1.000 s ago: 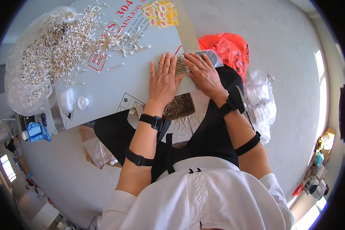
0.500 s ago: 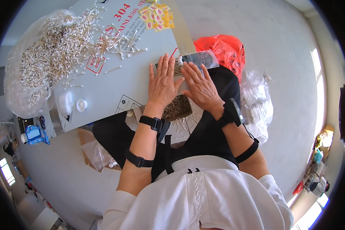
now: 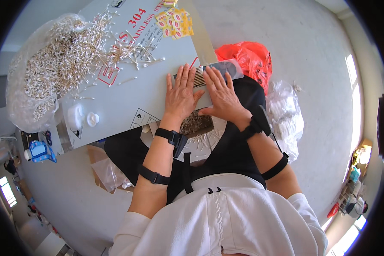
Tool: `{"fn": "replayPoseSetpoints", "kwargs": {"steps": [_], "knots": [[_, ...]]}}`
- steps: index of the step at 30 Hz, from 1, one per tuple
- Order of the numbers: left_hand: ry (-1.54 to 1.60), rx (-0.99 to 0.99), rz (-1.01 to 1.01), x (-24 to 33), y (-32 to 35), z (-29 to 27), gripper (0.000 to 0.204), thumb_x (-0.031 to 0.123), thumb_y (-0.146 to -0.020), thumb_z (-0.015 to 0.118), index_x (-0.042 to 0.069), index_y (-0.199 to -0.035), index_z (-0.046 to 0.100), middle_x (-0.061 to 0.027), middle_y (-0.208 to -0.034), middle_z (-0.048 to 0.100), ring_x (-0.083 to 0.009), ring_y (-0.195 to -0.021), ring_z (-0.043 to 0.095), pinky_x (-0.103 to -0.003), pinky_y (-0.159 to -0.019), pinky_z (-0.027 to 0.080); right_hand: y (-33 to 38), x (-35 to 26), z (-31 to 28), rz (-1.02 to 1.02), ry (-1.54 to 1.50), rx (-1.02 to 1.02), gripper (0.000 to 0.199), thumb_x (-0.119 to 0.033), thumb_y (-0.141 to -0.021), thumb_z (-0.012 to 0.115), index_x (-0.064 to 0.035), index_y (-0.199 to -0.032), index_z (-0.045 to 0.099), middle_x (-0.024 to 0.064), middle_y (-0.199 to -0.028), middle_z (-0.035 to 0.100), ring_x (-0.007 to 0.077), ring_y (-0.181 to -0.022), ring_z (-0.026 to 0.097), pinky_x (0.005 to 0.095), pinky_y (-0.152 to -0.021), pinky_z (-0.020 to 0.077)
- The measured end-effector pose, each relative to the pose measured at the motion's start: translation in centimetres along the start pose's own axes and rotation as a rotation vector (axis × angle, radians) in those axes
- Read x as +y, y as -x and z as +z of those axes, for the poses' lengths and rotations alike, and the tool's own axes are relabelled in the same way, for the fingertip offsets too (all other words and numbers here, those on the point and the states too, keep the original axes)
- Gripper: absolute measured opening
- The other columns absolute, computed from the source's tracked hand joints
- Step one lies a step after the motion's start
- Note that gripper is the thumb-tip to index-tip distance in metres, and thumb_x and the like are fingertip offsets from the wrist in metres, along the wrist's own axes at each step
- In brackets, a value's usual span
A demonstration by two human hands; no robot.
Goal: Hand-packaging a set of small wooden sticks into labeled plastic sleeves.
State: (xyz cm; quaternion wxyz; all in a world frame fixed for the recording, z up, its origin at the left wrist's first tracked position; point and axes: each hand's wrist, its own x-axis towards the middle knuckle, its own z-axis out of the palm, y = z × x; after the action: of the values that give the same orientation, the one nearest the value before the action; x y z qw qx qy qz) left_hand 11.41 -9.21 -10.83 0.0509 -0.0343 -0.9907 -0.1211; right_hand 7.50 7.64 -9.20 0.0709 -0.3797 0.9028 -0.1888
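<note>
A neat row of cotton swabs (image 3: 199,78) lies side by side near the table's right edge, partly inside or on a clear plastic bag (image 3: 227,67); which of the two I cannot tell. My left hand (image 3: 181,96) is flat at the left end of the row, fingers stretched out. On the other end rests my right hand (image 3: 223,97), its fingers straight and thumb spread. Both palms face down, so the undersides of the fingers are hidden. Below the hands, between my legs, sits an open box (image 3: 197,123) filled with swabs.
A big clear bag (image 3: 15,96) spills a heap of swabs (image 3: 57,59) over the grey table (image 3: 123,100). Yellow packets (image 3: 175,23) lie at the back, a white round cap (image 3: 92,119) at left. A red bag (image 3: 249,59) and clear bag of white items (image 3: 286,115) are at right.
My right hand has shifted slightly left over the swabs, and its thumb has moved away from my left thumb. The left hand has hardly moved. The whole view has shifted a little.
</note>
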Motion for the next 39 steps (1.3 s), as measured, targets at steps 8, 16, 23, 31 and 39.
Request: {"fn": "replayPoseSetpoints", "kwargs": {"steps": [8, 16, 23, 31, 39], "knots": [[0.020, 0.009, 0.006, 0.0, -0.1, -0.2, 0.070, 0.042, -0.088, 0.051, 0.008, -0.144, 0.025, -0.0107, -0.149, 0.025, -0.0247, -0.139, 0.021, -0.051, -0.111, 0.012, -2.0, 1.8, 0.2, -0.130, 0.015, -0.011, 0.103, -0.053, -0.072, 0.066, -0.0019, -0.145, 0.013, 0.0166, -0.151, 0.014, 0.0290, -0.141, 0.010, 0.0510, -0.112, 0.0011], [0.057, 0.023, 0.013, 0.1, -0.1, 0.0, 0.068, 0.039, -0.089, 0.051, 0.008, -0.143, 0.025, -0.0113, -0.149, 0.025, -0.0251, -0.139, 0.021, -0.050, -0.112, 0.012, -3.2, 3.6, -0.5, 0.163, -0.200, 0.453, 0.013, -0.010, -0.075, 0.064, -0.0011, -0.082, 0.057, 0.0120, -0.080, 0.061, 0.0338, -0.083, 0.060, 0.0393, -0.070, 0.0489], [-0.003, 0.072, -0.025, 0.6, -0.3, 0.8, 0.067, 0.037, -0.088, 0.053, 0.009, -0.142, 0.026, -0.0115, -0.148, 0.027, -0.0248, -0.138, 0.022, -0.052, -0.111, 0.013, -5.5, 0.7, -1.9, 0.173, 0.184, 0.010, 0.009, -0.009, -0.074, 0.058, -0.0051, -0.074, 0.065, 0.0153, -0.069, 0.065, 0.0313, -0.065, 0.066, 0.0393, -0.056, 0.0531], [0.011, 0.090, -0.061, 1.3, -0.5, 1.2, 0.068, 0.039, -0.086, 0.055, 0.008, -0.141, 0.029, -0.0118, -0.148, 0.028, -0.0250, -0.138, 0.023, -0.052, -0.110, 0.014, -7.0, 0.9, -2.2, 0.287, 0.207, -0.050, 0.013, -0.013, -0.070, 0.058, -0.0027, -0.072, 0.067, 0.0167, -0.069, 0.065, 0.0311, -0.068, 0.066, 0.0399, -0.060, 0.0527], [0.067, 0.055, -0.091, 2.4, -0.8, 1.1, 0.068, 0.041, -0.089, 0.050, 0.007, -0.143, 0.025, -0.0120, -0.150, 0.023, -0.0248, -0.140, 0.018, -0.049, -0.112, 0.009, -6.1, 3.8, -2.0, 0.375, -0.101, 0.020, 0.018, -0.023, -0.062, 0.062, -0.0062, -0.065, 0.067, 0.0174, -0.064, 0.062, 0.0318, -0.063, 0.063, 0.0406, -0.062, 0.0502]]}}
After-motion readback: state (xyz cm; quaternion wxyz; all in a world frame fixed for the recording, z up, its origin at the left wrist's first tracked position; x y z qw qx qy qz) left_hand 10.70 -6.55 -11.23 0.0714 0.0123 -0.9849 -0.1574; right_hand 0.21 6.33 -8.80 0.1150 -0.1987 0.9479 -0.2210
